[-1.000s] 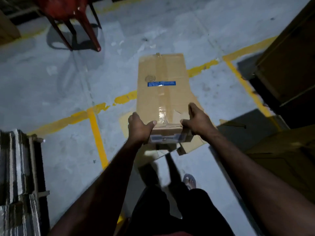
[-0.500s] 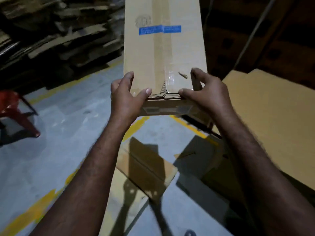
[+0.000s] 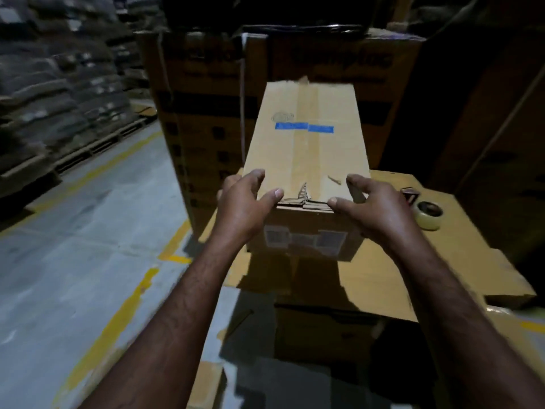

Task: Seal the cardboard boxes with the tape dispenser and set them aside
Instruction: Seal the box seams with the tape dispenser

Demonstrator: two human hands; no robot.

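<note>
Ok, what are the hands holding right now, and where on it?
The cardboard box, at its near end: left hand on the near left corner, right hand on the near right corner.

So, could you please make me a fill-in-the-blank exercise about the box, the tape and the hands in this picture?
1. The label strip across the top of the cardboard box is ____ in colour.
2. The tape roll lies to the ____ of the box.
3. The left hand and the right hand both grip the cardboard ____.
Missing words: blue; right; box.
</note>
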